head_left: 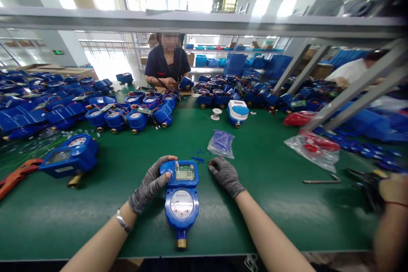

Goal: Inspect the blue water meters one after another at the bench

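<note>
A blue water meter (181,197) with a small lit display and a round dial lies on the green table (105,216) right in front of me. My left hand (149,185), in a grey knit glove, grips the meter's upper left corner, thumb on its top edge. Just right of the meter, my gloved right hand (225,174) rests on the mat with its fingers curled, and nothing shows in them. A few blue bits (198,159) lie between the hands.
A small bag of blue parts (221,143) lies beyond my hands. Another blue meter (70,157) and orange pliers (15,175) are at left, red-part bags (314,146) at right. Rows of meters (134,114) fill the far table, where a person (167,66) works. Another person's arm (390,212) is at right.
</note>
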A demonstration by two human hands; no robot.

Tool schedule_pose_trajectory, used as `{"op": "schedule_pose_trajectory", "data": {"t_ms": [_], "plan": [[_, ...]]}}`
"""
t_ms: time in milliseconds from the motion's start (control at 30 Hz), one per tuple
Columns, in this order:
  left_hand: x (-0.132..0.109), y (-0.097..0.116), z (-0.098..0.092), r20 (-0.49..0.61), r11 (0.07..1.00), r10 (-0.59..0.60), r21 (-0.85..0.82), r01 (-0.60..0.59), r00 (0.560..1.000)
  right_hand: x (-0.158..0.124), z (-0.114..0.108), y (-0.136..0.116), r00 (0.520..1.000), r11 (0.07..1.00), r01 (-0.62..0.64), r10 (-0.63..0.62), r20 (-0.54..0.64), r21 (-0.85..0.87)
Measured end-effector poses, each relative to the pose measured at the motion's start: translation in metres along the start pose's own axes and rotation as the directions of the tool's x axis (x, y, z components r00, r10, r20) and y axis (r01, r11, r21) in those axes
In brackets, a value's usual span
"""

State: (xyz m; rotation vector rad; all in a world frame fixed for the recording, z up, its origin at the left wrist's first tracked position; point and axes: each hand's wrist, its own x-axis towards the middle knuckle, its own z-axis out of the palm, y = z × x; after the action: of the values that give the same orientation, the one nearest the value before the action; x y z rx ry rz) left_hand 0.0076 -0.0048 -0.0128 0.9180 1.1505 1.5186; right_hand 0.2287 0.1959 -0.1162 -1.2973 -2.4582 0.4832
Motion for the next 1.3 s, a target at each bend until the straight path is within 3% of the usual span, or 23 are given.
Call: {"op": "schedule_pose_trajectory", "data": {"t_ms": [133, 333, 567, 767, 867, 1000, 1300], "plan": [[0.008, -0.009, -0.002, 0.085, 0.997, -0.012, -0.074, 0.019, 0.996, -0.007, 0.005, 0.002, 0.996, 0.999, 0.021, -0.024, -0.087, -0.043], [0.005, -0.026, -0.009, 0.043, 0.991, -0.022, -0.128, 0.028, 0.999, -0.011, 0.010, 0.004, 0.992, 0.998, 0.031, -0.037, -0.120, -0.057], [0.005, -0.028, -0.016, 0.065, 0.993, -0.043, -0.109, 0.050, 0.997, -0.004, 0.011, 0.003, 0.985, 0.996, -0.038, 0.022, -0.173, -0.085], [0.005, -0.027, -0.016, 0.062, 0.996, -0.026, -0.088, 0.031, 0.998, -0.002, 0.012, 0.016, 0.966, 0.992, -0.036, 0.066, -0.248, 0.121], [0.005, -0.027, -0.016, 0.061, 0.997, -0.010, -0.077, 0.015, 0.998, -0.003, 0.011, 0.020, 0.975, 0.986, -0.010, 0.046, -0.216, 0.164], [0.005, -0.026, -0.015, 0.062, 0.997, -0.011, -0.080, 0.016, 0.998, -0.005, 0.010, 0.013, 0.986, 0.997, 0.025, -0.013, -0.165, 0.068], [0.006, -0.029, -0.017, 0.107, 0.982, -0.020, -0.184, 0.039, 0.994, -0.005, 0.002, 0.000, 0.989, 1.000, -0.017, 0.018, -0.148, 0.010]]}}
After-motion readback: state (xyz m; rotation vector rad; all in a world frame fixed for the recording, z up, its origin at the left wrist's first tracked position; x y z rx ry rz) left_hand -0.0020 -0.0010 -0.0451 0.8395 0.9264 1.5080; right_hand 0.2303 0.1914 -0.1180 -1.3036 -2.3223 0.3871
